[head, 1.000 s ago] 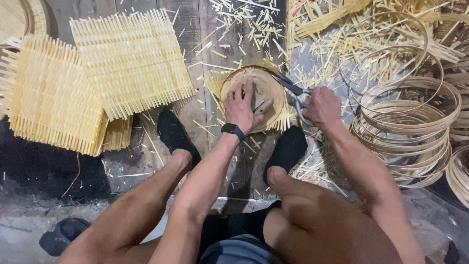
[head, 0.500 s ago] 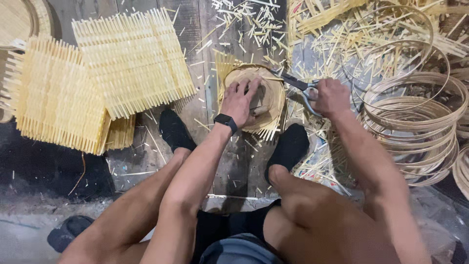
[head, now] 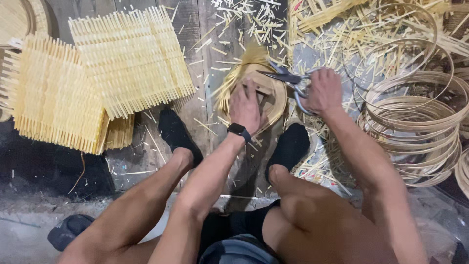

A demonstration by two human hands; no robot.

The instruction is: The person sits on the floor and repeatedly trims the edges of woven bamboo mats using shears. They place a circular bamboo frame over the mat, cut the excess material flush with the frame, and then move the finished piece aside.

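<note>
Scissors (head: 286,78), dark-bladed, grey-handled: gripped in right hand (head: 323,92), fingers curled shut through the loops; blades parted slightly, tips resting at far rim of woven bamboo basket (head: 256,88), apparently placed to trim the loose splint ends fringing that rim.

Woven bamboo basket, small, round, hoop-rimmed: centre of scene on plank floor (head: 205,29), between two black-socked feet; tilted up toward the scissors, probably to present the rim.

Left hand (head: 246,106), black watch at wrist: pressed palm-down on near side of basket, fingers spread moderately and flat against the weave, seemingly steadying it; nothing enclosed in the grasp.

Woven bamboo mats (head: 97,78), square, fringed edges: stacked overlapping, far left.

Bamboo hoops (head: 415,122), thin, coiled in a pile: right, just beside right forearm.

Bamboo offcuts (head: 244,19): scattered far centre.
</note>
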